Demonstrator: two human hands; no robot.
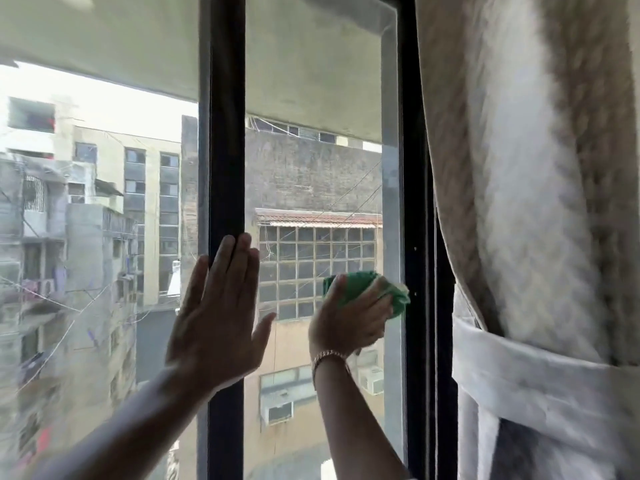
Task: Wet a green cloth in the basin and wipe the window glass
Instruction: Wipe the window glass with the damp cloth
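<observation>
My right hand (349, 322) presses a bunched green cloth (367, 289) against the window glass (311, 174) of the right pane, near its right edge at mid height. A bracelet sits on that wrist. My left hand (221, 306) lies flat with fingers together against the dark centre frame bar (225, 133), holding nothing. The basin is out of view.
A pale curtain (540, 168) hangs at the right, gathered by a white tie-back (519, 368), close to the dark right window frame (415, 202). A second glass pane (86, 237) fills the left side. Buildings show outside through both panes.
</observation>
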